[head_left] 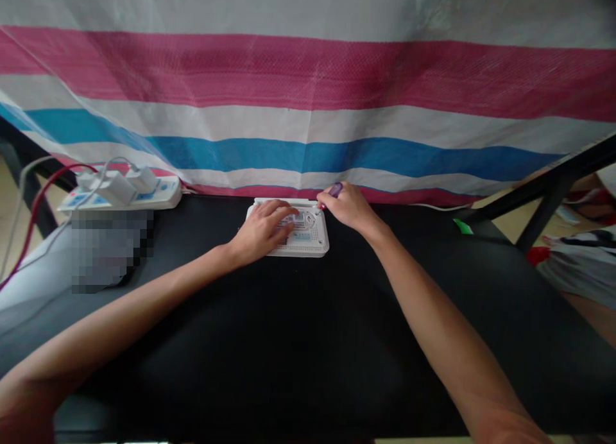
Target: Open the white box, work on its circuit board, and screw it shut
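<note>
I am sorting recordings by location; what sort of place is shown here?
Probably a makeshift indoor workspace: a flat black tabletop, a red, white and blue striped plastic-looking sheet hanging behind it, and a long white power strip holding white plugs.

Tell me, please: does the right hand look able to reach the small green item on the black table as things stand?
Probably yes: nothing seems to stand between the right hand and the green item on the table. However, that hand holds a purple-handled tool, which may hinder a grasp.
</note>
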`<state>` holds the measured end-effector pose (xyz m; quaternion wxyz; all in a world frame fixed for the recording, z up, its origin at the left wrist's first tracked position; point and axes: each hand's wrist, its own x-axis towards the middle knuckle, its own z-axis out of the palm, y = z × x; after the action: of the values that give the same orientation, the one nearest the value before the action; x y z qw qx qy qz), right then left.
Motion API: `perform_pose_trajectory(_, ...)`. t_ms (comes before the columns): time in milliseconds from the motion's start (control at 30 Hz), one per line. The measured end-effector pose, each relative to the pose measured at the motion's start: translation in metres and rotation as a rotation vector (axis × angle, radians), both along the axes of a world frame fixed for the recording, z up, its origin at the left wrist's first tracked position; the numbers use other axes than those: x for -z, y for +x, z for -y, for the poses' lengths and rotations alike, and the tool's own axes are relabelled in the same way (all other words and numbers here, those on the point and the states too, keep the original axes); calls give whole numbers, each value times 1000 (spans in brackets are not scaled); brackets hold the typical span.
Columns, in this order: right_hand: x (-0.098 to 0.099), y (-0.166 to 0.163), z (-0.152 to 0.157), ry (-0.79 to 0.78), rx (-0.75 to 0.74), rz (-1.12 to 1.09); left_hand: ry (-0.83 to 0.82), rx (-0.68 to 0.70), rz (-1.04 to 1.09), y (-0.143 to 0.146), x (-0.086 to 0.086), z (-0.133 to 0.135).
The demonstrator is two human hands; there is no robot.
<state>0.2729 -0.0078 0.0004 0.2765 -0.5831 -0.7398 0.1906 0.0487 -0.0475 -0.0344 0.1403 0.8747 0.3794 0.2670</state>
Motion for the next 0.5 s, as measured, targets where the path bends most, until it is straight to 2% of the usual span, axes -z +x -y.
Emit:
perform_pose_trajectory(133, 1, 1, -2, 53, -6, -154, 124, -12, -226, 0, 16, -2)
perform_pose_trajectory(333, 3, -7, -1, -39, -172, -619, 201, -35, -278, -1, 22, -2)
perform_pose_trajectory(500, 13, -20, 1, 1, -99, -688, 207, -38, -291, 0, 21, -1)
